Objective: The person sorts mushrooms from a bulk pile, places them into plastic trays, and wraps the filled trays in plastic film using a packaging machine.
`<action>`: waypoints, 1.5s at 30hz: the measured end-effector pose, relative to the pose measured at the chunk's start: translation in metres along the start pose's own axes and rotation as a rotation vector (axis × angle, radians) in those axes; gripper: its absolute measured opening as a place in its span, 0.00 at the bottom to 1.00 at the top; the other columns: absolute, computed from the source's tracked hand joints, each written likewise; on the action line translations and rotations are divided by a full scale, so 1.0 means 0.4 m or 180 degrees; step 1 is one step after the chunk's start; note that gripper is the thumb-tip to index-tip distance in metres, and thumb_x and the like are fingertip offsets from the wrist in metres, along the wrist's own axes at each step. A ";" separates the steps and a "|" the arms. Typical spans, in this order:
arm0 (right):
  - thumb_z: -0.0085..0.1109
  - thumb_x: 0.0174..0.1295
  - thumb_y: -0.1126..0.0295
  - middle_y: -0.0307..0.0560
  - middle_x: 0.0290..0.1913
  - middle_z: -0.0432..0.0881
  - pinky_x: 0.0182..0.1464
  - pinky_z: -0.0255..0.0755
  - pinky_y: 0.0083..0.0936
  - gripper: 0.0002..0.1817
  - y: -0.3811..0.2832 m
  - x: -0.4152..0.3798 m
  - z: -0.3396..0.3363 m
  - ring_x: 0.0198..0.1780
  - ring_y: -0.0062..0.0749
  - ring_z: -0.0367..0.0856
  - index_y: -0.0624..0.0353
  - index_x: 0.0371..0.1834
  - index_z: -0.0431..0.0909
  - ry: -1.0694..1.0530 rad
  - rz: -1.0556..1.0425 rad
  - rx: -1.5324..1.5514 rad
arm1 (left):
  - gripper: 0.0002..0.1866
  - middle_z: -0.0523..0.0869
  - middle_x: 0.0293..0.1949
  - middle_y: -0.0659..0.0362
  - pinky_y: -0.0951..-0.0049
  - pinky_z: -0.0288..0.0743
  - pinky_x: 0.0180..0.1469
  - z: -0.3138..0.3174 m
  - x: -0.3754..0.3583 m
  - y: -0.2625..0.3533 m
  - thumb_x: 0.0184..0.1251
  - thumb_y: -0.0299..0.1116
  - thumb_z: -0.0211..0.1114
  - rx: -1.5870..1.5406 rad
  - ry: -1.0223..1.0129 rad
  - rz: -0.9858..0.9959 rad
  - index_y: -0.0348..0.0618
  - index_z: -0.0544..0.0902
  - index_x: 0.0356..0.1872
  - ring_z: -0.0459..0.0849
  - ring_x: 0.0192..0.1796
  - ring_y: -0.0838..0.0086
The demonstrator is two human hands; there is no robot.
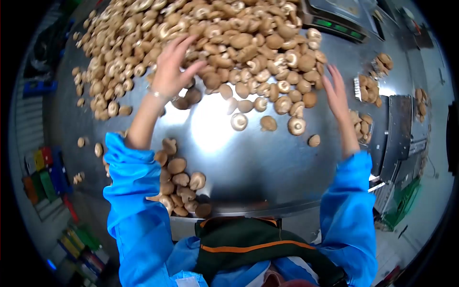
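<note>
A large heap of brown mushrooms (pixel 229 43) covers the far part of a shiny metal table (pixel 267 167). My left hand (pixel 174 69) is over the heap's near edge, fingers apart, with nothing seen in it. Dark-capped mushrooms (pixel 191 96) lie just below its palm. At the heap's right edge my right hand (pixel 336 93) is held with its fingers extended and nothing visible in it. Several loose mushrooms (pixel 267 123) lie between the hands. A smaller group of mushrooms (pixel 180 179) sits beside my left sleeve, near the table's front edge.
A scale with green digits (pixel 334 24) stands at the back right. Packs of mushrooms (pixel 368 89) are on the right, near a dark metal unit (pixel 399 129). A green crate (pixel 404 205) is at the lower right. Colored bins (pixel 45 167) are at the far left.
</note>
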State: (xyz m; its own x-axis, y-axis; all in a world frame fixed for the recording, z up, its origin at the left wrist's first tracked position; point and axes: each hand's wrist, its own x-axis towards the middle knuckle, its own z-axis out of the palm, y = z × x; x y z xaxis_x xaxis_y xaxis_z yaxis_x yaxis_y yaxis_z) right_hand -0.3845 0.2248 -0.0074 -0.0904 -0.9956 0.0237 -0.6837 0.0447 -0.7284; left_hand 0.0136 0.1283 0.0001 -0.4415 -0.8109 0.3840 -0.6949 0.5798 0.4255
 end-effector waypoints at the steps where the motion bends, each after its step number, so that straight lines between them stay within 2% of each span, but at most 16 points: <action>1: 0.50 0.64 0.58 0.55 0.67 0.59 0.67 0.51 0.33 0.28 0.031 -0.086 0.004 0.69 0.42 0.56 0.61 0.64 0.63 0.0101 0.0115 -0.0019 | 0.36 0.73 0.55 0.48 0.61 0.64 0.59 -0.023 -0.088 -0.058 0.52 0.45 0.68 0.0080 -0.0137 -0.0511 0.48 0.66 0.63 0.70 0.58 0.54; 4: 0.59 0.58 0.66 0.59 0.65 0.61 0.64 0.57 0.35 0.33 0.162 -0.363 0.039 0.63 0.43 0.63 0.64 0.65 0.60 0.0576 0.0045 -0.0862 | 0.37 0.74 0.53 0.47 0.61 0.64 0.60 -0.048 -0.339 -0.146 0.49 0.44 0.69 0.0360 -0.0690 -0.1271 0.44 0.66 0.61 0.71 0.55 0.54; 5: 0.59 0.55 0.65 0.59 0.47 0.75 0.56 0.64 0.34 0.31 0.216 -0.454 0.108 0.49 0.46 0.72 0.71 0.59 0.63 0.1051 0.0208 -0.1634 | 0.40 0.73 0.53 0.46 0.60 0.64 0.60 -0.053 -0.380 -0.119 0.46 0.45 0.71 0.0304 -0.0819 -0.1475 0.43 0.66 0.62 0.70 0.56 0.52; 8: 0.61 0.56 0.62 0.51 0.40 0.75 0.43 0.69 0.24 0.31 0.167 -0.461 0.215 0.36 0.32 0.73 0.71 0.59 0.65 0.0916 0.1161 -0.0227 | 0.43 0.71 0.55 0.49 0.56 0.60 0.59 -0.003 -0.401 -0.056 0.40 0.44 0.73 0.0342 -0.0702 -0.1654 0.53 0.66 0.63 0.65 0.56 0.53; 10: 0.58 0.60 0.69 0.52 0.55 0.72 0.47 0.72 0.24 0.29 0.070 -0.347 0.227 0.50 0.32 0.74 0.63 0.64 0.61 0.1031 0.1859 0.1412 | 0.39 0.71 0.53 0.52 0.56 0.58 0.56 0.027 -0.365 -0.012 0.39 0.42 0.74 0.0894 -0.0498 -0.1655 0.59 0.70 0.60 0.65 0.55 0.56; 14: 0.56 0.61 0.72 0.55 0.60 0.68 0.53 0.70 0.23 0.26 -0.088 -0.126 0.222 0.57 0.31 0.71 0.61 0.63 0.63 0.0966 0.0137 0.0829 | 0.36 0.74 0.50 0.52 0.58 0.61 0.53 0.058 -0.318 -0.055 0.42 0.44 0.74 0.0548 -0.0189 -0.1306 0.58 0.72 0.58 0.73 0.53 0.61; 16: 0.57 0.58 0.72 0.55 0.63 0.65 0.59 0.66 0.29 0.26 -0.113 -0.066 0.256 0.62 0.36 0.67 0.61 0.61 0.65 0.0808 0.0121 0.0576 | 0.38 0.75 0.52 0.50 0.55 0.65 0.52 0.059 -0.267 -0.072 0.46 0.45 0.72 -0.1328 0.0064 -0.1609 0.53 0.68 0.62 0.75 0.53 0.57; 21: 0.60 0.54 0.66 0.55 0.60 0.69 0.66 0.52 0.37 0.26 -0.197 0.047 0.390 0.63 0.44 0.65 0.45 0.58 0.70 0.0058 -0.1693 -0.2037 | 0.35 0.78 0.49 0.47 0.57 0.68 0.54 -0.006 -0.325 -0.048 0.49 0.44 0.70 -0.0121 -0.0408 -0.1499 0.42 0.69 0.59 0.75 0.52 0.54; 23: 0.60 0.55 0.65 0.52 0.58 0.73 0.64 0.56 0.34 0.23 -0.189 0.075 0.384 0.61 0.41 0.68 0.48 0.57 0.72 0.0324 -0.1553 -0.1539 | 0.29 0.78 0.46 0.48 0.58 0.66 0.56 -0.079 -0.415 0.054 0.48 0.42 0.70 -0.0148 -0.1909 -0.1905 0.42 0.75 0.52 0.74 0.53 0.56; 24: 0.60 0.56 0.64 0.51 0.56 0.74 0.63 0.58 0.33 0.22 -0.187 0.084 0.372 0.59 0.39 0.69 0.49 0.56 0.73 0.0451 -0.1492 -0.1316 | 0.26 0.78 0.46 0.52 0.60 0.66 0.56 -0.087 -0.497 0.080 0.47 0.43 0.70 -0.0082 -0.1725 -0.1489 0.45 0.77 0.49 0.72 0.54 0.58; 25: 0.57 0.60 0.61 0.46 0.54 0.77 0.56 0.66 0.28 0.19 -0.224 0.076 0.351 0.55 0.33 0.74 0.54 0.53 0.76 -0.0049 -0.0121 0.0740 | 0.21 0.77 0.46 0.55 0.62 0.65 0.55 -0.083 -0.569 0.084 0.48 0.41 0.69 0.0242 -0.1316 -0.0811 0.48 0.80 0.45 0.70 0.55 0.60; 28: 0.48 0.67 0.58 0.53 0.56 0.74 0.55 0.72 0.37 0.23 -0.276 0.024 0.266 0.54 0.41 0.76 0.59 0.60 0.66 -0.1407 0.1628 0.4412 | 0.16 0.75 0.49 0.55 0.62 0.66 0.56 -0.119 -0.608 0.081 0.51 0.32 0.67 -0.0350 -0.1089 -0.0786 0.46 0.81 0.43 0.70 0.55 0.59; 33: 0.39 0.70 0.56 0.58 0.58 0.71 0.53 0.75 0.35 0.27 -0.294 -0.136 0.334 0.56 0.44 0.75 0.66 0.64 0.57 -0.1981 0.1815 0.5277 | 0.23 0.76 0.48 0.51 0.68 0.72 0.53 -0.096 -0.632 -0.030 0.53 0.22 0.62 -0.0872 -0.0772 -0.1595 0.44 0.75 0.54 0.77 0.48 0.60; 36: 0.46 0.68 0.59 0.52 0.53 0.75 0.47 0.78 0.27 0.24 -0.342 -0.343 0.429 0.48 0.34 0.80 0.65 0.60 0.64 -0.1927 0.2190 0.3662 | 0.28 0.79 0.49 0.54 0.76 0.77 0.50 -0.146 -0.589 -0.017 0.55 0.23 0.67 -0.3403 -0.0329 -0.3317 0.41 0.71 0.59 0.79 0.49 0.74; 38: 0.53 0.65 0.62 0.46 0.51 0.74 0.39 0.76 0.19 0.22 -0.256 -0.474 0.562 0.41 0.25 0.79 0.64 0.58 0.69 -0.1693 0.0977 0.1350 | 0.28 0.80 0.48 0.53 0.75 0.78 0.50 -0.169 -0.578 0.018 0.54 0.22 0.67 -0.4025 -0.0007 -0.3150 0.39 0.71 0.59 0.80 0.48 0.73; 45: 0.59 0.61 0.63 0.47 0.50 0.66 0.36 0.73 0.19 0.25 -0.334 -0.524 0.586 0.37 0.23 0.75 0.62 0.59 0.68 -0.2376 0.0468 0.1005 | 0.29 0.82 0.46 0.53 0.77 0.78 0.47 -0.194 -0.563 0.040 0.54 0.28 0.69 -0.4060 0.0232 -0.3395 0.35 0.70 0.58 0.82 0.45 0.75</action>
State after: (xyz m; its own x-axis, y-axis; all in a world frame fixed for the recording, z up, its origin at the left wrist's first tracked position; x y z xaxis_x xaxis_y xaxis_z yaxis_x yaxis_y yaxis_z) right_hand -0.1043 0.4085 -0.0755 0.4183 -0.7789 -0.4673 -0.4564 0.2646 -0.8495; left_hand 0.1458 0.3264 -0.0158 -0.0535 -0.8753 -0.4807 0.2486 -0.4779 0.8425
